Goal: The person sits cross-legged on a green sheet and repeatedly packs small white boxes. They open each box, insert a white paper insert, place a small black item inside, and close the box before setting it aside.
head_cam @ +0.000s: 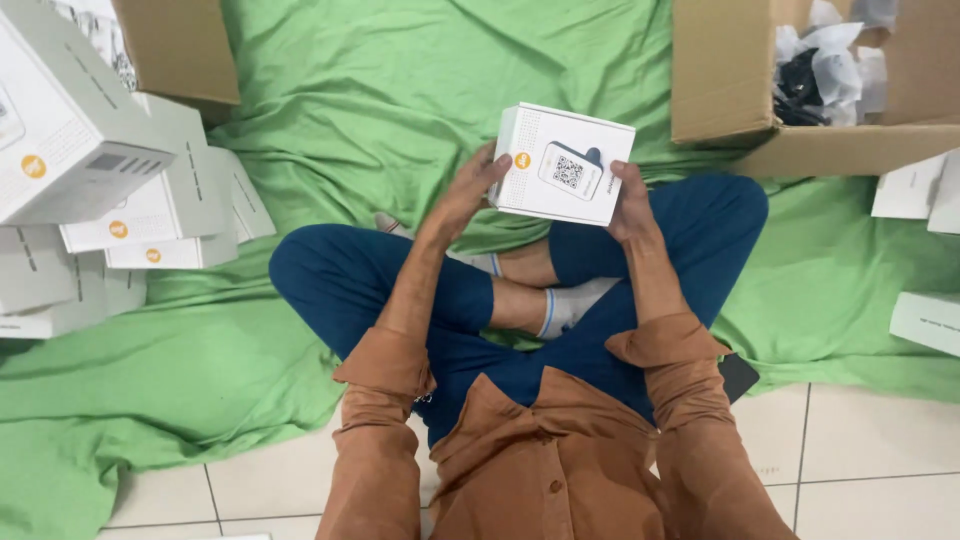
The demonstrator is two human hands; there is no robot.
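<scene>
I sit cross-legged on a green sheet (380,110) and hold a small white product box (563,163) up in front of me with both hands. My left hand (468,192) grips the box's left side, fingers on its edge. My right hand (630,205) clasps the right side. The box's printed top face shows a picture of a device and an orange round mark. It hangs above my crossed legs in blue trousers (350,280).
A stack of white boxes (110,180) of the same kind lies at the left. An open cardboard carton (740,80) with white paper and dark items stands at the upper right. More white boxes (925,320) lie at the right edge. Another cardboard carton (180,45) sits upper left. Tiled floor (860,450) is near me.
</scene>
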